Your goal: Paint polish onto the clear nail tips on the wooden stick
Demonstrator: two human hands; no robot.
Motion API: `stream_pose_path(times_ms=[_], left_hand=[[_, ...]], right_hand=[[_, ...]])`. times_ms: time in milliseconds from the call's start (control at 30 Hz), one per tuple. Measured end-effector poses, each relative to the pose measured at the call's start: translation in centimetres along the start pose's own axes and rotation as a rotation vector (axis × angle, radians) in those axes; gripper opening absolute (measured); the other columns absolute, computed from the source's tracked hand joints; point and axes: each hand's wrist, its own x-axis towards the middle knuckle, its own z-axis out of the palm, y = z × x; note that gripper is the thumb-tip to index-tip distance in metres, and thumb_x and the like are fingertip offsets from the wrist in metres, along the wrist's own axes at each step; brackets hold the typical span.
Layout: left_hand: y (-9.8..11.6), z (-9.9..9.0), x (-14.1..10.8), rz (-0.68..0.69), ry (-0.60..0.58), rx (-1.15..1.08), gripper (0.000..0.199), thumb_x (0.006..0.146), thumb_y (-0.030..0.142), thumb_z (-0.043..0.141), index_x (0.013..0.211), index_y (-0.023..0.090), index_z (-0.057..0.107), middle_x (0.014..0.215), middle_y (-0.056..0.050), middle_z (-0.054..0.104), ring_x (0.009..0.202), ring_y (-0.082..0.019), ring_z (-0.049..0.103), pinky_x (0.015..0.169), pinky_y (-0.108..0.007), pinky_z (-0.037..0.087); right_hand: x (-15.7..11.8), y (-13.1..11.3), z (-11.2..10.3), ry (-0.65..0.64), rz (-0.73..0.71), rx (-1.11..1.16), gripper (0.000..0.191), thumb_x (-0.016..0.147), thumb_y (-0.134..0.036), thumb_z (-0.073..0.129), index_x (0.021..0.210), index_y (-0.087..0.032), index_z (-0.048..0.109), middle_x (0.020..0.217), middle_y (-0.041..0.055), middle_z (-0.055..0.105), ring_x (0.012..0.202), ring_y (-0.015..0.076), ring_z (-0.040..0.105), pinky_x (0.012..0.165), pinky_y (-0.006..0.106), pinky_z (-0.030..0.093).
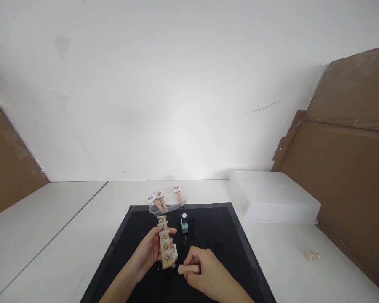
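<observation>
The right hand point(206, 269) curls around a pale stick point(187, 269); the left hand point(149, 249) grips a wooden strip point(164, 245).

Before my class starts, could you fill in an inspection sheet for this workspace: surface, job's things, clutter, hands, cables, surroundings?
Surface: black mat on a white table.
Job's things: wooden strip carrying clear pieces and silvery studs; beige peg; teal bottle on the mat; labelled sticks in a clear tray.
Clutter: small beige pieces at the right.
Hands: left hand holds the wooden strip, right hand grips the peg.
Cables: nothing seen.
Surroundings: white plastic box, white wall behind, brown cardboard at both sides.
</observation>
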Motion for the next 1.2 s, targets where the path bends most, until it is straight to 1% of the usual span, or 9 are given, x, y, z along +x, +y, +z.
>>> stream_pose_path(times_ms=[133, 333, 467, 600, 833, 1033, 1100, 1200], left_hand=[[-0.1, 0.1, 0.1, -0.007, -0.005, 0.006, 0.038, 0.077, 0.040, 0.049, 0.098, 0.012, 0.063, 0.061, -0.003, 0.064, 0.056, -0.014, 0.059, 0.055, -0.024, 0.045], [-0.2, 0.1, 0.1, -0.008, -0.020, 0.004, 0.037, 0.079, 0.040, 0.048, 0.099, 0.013, 0.062, 0.061, -0.002, 0.063, 0.058, -0.014, 0.059, 0.056, -0.024, 0.044], [-0.2, 0.0, 0.1, -0.006, -0.031, 0.020, 0.038, 0.080, 0.042, 0.046, 0.096, 0.013, 0.063, 0.062, -0.002, 0.064, 0.057, -0.014, 0.058, 0.055, -0.024, 0.044], [-0.2, -0.1, 0.0, -0.002, -0.033, 0.013, 0.036, 0.079, 0.042, 0.046, 0.095, 0.015, 0.064, 0.062, -0.002, 0.063, 0.058, -0.014, 0.058, 0.056, -0.024, 0.043], [-0.2, 0.0, -0.3, 0.004, -0.043, 0.010, 0.037, 0.081, 0.042, 0.045, 0.099, 0.015, 0.063, 0.062, -0.002, 0.063, 0.060, -0.015, 0.060, 0.057, -0.025, 0.044], [0.2, 0.2, -0.4, -0.003, -0.035, 0.042, 0.041, 0.079, 0.045, 0.046, 0.102, 0.014, 0.061, 0.063, -0.003, 0.064, 0.058, -0.015, 0.059, 0.056, -0.025, 0.043], [0.2, 0.2, -0.4, -0.003, -0.038, 0.043, 0.042, 0.078, 0.045, 0.047, 0.102, 0.014, 0.061, 0.063, -0.003, 0.064, 0.058, -0.015, 0.058, 0.057, -0.025, 0.043], [0.1, 0.1, -0.3, 0.003, -0.053, 0.028, 0.041, 0.079, 0.045, 0.046, 0.101, 0.014, 0.061, 0.063, -0.002, 0.063, 0.060, -0.015, 0.059, 0.058, -0.025, 0.043]], right_hand=[[0.1, 0.1, 0.1, 0.006, 0.010, 0.003, 0.017, 0.062, -0.001, 0.048, 0.066, -0.014, 0.058, 0.063, 0.0003, 0.067, 0.051, 0.0102, 0.054, 0.045, 0.016, 0.030], [0.0, -0.4, 0.0, 0.007, 0.036, -0.017, 0.016, 0.062, 0.000, 0.048, 0.063, -0.015, 0.055, 0.057, -0.0029, 0.058, 0.048, 0.0081, 0.045, 0.043, 0.016, 0.027], [0.2, -0.4, 0.3, 0.017, 0.037, -0.039, 0.012, 0.065, -0.004, 0.052, 0.062, -0.015, 0.055, 0.054, -0.0041, 0.052, 0.048, 0.0083, 0.042, 0.042, 0.017, 0.025], [0.5, -0.2, 0.5, 0.023, 0.044, -0.061, 0.010, 0.068, -0.008, 0.054, 0.062, -0.015, 0.055, 0.054, -0.0039, 0.051, 0.048, 0.0086, 0.042, 0.042, 0.017, 0.025], [0.6, 0.1, 0.6, 0.020, 0.050, -0.090, 0.010, 0.070, -0.012, 0.057, 0.062, -0.015, 0.054, 0.053, -0.0044, 0.049, 0.049, 0.0085, 0.040, 0.042, 0.017, 0.025], [0.7, 0.8, 0.6, 0.018, 0.061, -0.085, 0.012, 0.072, -0.018, 0.059, 0.061, -0.016, 0.054, 0.055, -0.0039, 0.049, 0.051, 0.0095, 0.043, 0.043, 0.017, 0.028], [0.6, 0.9, 0.5, 0.013, 0.078, -0.045, 0.013, 0.072, -0.018, 0.060, 0.061, -0.016, 0.053, 0.054, -0.0040, 0.050, 0.051, 0.0092, 0.044, 0.043, 0.017, 0.029], [0.6, 0.7, 0.2, -0.044, 0.130, 0.113, 0.008, 0.071, -0.015, 0.058, 0.065, -0.016, 0.053, 0.052, -0.0044, 0.053, 0.047, 0.0086, 0.045, 0.043, 0.016, 0.031]])
